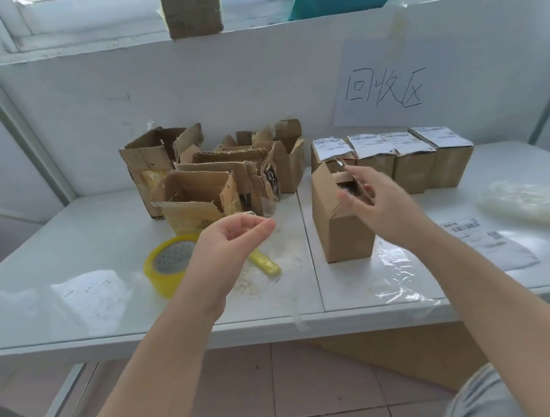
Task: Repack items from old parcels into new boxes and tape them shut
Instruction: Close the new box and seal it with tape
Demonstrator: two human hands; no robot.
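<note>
A new brown box (341,233) stands upright at the table's middle with its top flaps open and something dark inside. My right hand (380,203) hovers at its open top, blurred, fingers mostly straight, with a glint of clear film (341,163) at the fingertips. My left hand (231,241) is raised left of the box, fingers curled toward the thumb, pinching a small clear scrap (250,213). Several torn old parcels (203,180) stand at the back left. A yellow tape roll (169,263) and a yellow cutter (265,264) lie under my left hand.
Several closed labelled boxes (413,161) line the back right wall. A loose shipping label (486,240) and a pile of clear bags (525,203) lie at the right. Clear film (396,275) lies near the front edge. A paper sign (385,87) hangs on the wall.
</note>
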